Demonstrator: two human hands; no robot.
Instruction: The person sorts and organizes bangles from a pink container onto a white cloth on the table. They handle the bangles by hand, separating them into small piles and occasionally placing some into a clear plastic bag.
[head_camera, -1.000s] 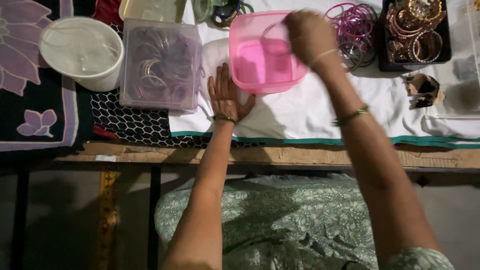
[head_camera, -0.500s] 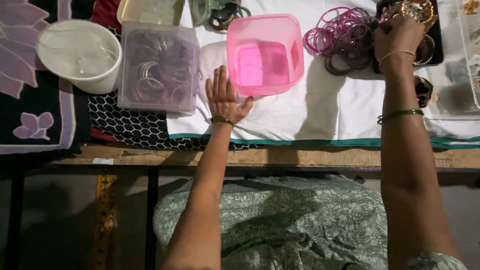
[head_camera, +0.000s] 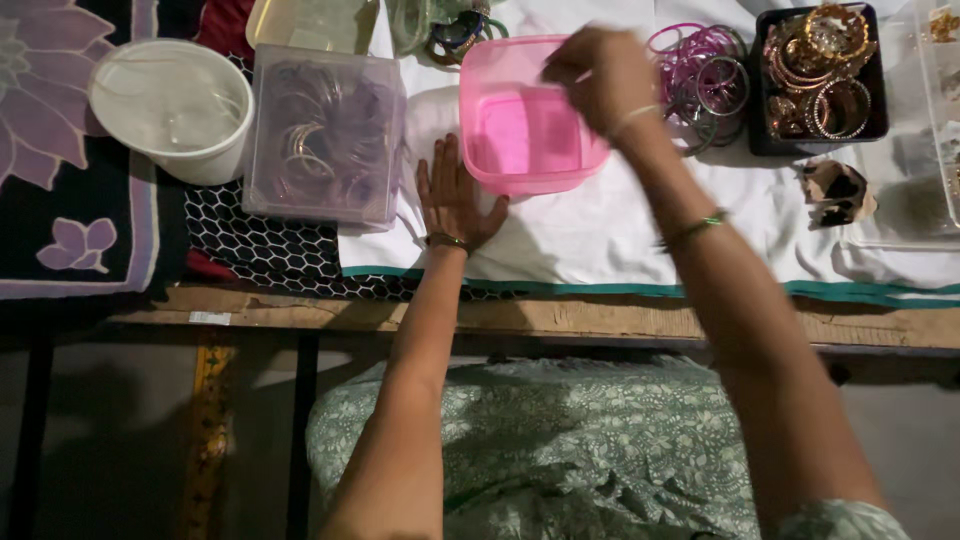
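A square pink plastic box (head_camera: 520, 178) stands on a white cloth (head_camera: 600, 240). My right hand (head_camera: 600, 75) hovers over its right rim, blurred, with the fingers pinched on what looks like a thin pink bangle. A loose heap of pink and dark bangles (head_camera: 705, 75) lies just right of the box. Flat on the cloth by the box's front left corner rests my left hand (head_camera: 455, 200), fingers spread and holding nothing. Both wrists wear bangles.
A black tray (head_camera: 765, 140) of gold bangles sits at the far right, with a crumpled brown scrap (head_camera: 835, 190) below it. Left of the pink box are a clear lidded box (head_camera: 325, 135) of bangles and a white tub (head_camera: 170, 105). The wooden table edge (head_camera: 600, 315) runs in front.
My right hand went from the pink box to the bangle heap and the black tray, and is now back over the pink box. My left hand stayed flat on the cloth.
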